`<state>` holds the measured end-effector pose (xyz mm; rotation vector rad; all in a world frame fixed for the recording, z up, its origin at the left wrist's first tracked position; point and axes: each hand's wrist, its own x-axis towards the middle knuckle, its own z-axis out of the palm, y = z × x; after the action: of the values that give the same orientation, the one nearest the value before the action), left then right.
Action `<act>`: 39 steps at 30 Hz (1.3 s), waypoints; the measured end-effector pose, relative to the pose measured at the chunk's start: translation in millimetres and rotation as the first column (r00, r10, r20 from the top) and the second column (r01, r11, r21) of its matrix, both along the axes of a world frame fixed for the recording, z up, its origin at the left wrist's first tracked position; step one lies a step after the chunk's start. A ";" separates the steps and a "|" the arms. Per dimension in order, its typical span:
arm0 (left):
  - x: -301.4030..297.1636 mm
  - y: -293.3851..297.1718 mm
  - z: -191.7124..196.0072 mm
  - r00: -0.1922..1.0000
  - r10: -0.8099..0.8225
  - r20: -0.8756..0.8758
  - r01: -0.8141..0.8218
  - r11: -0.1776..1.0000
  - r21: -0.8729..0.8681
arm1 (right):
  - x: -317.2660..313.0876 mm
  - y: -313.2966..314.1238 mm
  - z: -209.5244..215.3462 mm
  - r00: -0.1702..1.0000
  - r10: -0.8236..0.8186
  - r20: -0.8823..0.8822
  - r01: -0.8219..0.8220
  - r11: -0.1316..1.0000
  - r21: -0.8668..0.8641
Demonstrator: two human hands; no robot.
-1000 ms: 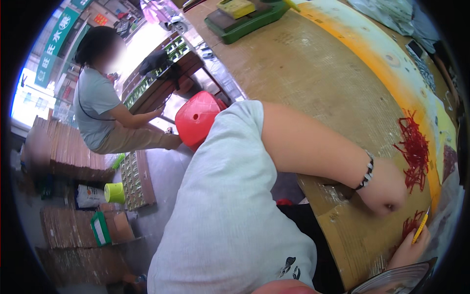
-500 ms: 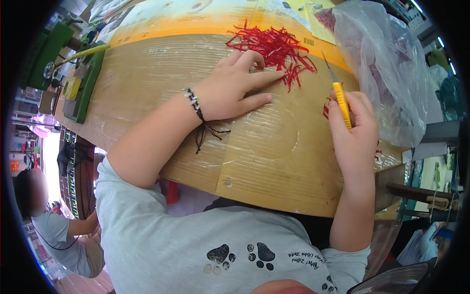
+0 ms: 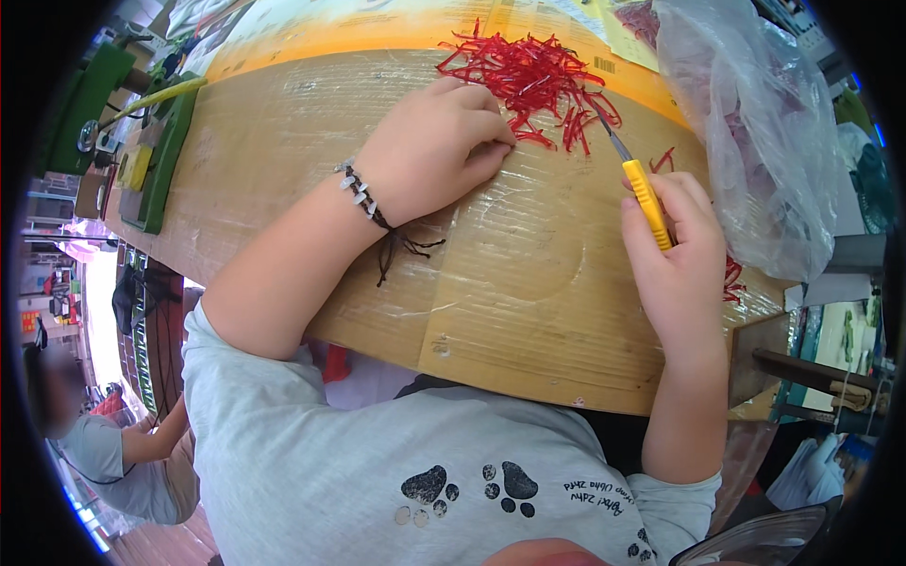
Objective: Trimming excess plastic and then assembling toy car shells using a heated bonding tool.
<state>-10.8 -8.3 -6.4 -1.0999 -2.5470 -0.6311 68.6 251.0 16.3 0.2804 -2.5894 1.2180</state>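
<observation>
A loose heap of thin red strips lies on the worktable, at the far middle. My left hand rests at its near left edge, fingers curled and tips pressed together; whatever they pinch is too small or hidden to make out. My right hand is closed round a tool with a ribbed yellow handle and a slim, pointed metal tip. That tip reaches to the heap's right edge, by a few stray strips. More red strips show just beyond my right fingers, and others lie right of my wrist.
Clear film covers the brown cardboard tabletop. A translucent plastic bag with reddish contents stands at the right. On the far left sits a green metal device. Another person sits at lower left.
My left fingers, spread out before, have drawn together and pulled back slightly left. The tool in my right hand has shifted left, its tip now at the heap's edge.
</observation>
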 end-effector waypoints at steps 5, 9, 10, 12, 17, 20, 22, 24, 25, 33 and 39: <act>-2.0 0.9 -0.8 0.997 0.057 0.053 -0.059 0.997 0.042 | 1.7 -1.6 4.4 0.999 0.036 0.003 -0.036 0.997 0.072; -4.3 -1.1 -4.8 0.983 0.103 0.149 -0.119 0.987 0.106 | 2.7 -4.1 7.3 0.999 0.043 0.028 -0.044 0.998 0.054; -3.6 -0.2 -4.2 0.983 0.102 0.150 -0.119 0.987 0.105 | 2.5 -3.2 6.4 0.999 0.043 0.012 -0.043 0.997 0.063; -1.1 1.6 -0.5 0.954 0.124 0.273 -0.189 0.956 0.226 | 2.6 -2.6 6.3 0.999 0.042 -0.003 -0.042 0.997 0.071; -1.8 -0.3 4.3 0.941 0.126 0.315 -0.214 0.941 0.264 | 2.9 -0.3 5.4 0.999 0.012 0.044 -0.017 0.995 0.097; -1.6 2.9 5.1 0.903 0.041 0.428 -0.215 0.905 0.368 | 3.7 -0.9 5.3 0.999 -0.001 0.047 -0.003 0.996 0.085; 2.2 8.4 9.0 0.855 -0.014 0.519 -0.244 0.872 0.425 | 3.8 -4.2 -2.1 0.998 0.000 0.062 0.004 0.998 -0.056; 12.6 15.4 16.4 0.676 -0.208 0.707 -0.304 0.795 0.524 | 6.9 -10.6 -2.2 0.997 -0.003 0.078 0.018 0.981 -0.194; 16.9 16.0 15.5 0.616 -0.282 0.736 -0.316 0.767 0.558 | 8.2 -16.4 3.4 0.982 -0.022 0.188 0.081 0.947 -0.311; 35.8 21.4 20.1 0.580 -0.441 0.685 -0.186 0.746 0.639 | 3.7 -28.2 -1.1 0.885 0.279 0.372 0.105 0.659 -0.745; 37.5 23.2 26.1 0.486 -0.468 0.738 -0.223 0.750 0.623 | 3.5 -25.4 -3.2 0.816 0.447 0.366 0.123 0.485 -0.866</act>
<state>26.7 15.0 19.7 -0.7665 -2.4389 -2.4897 72.1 225.6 13.1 -0.0646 -1.8851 2.8595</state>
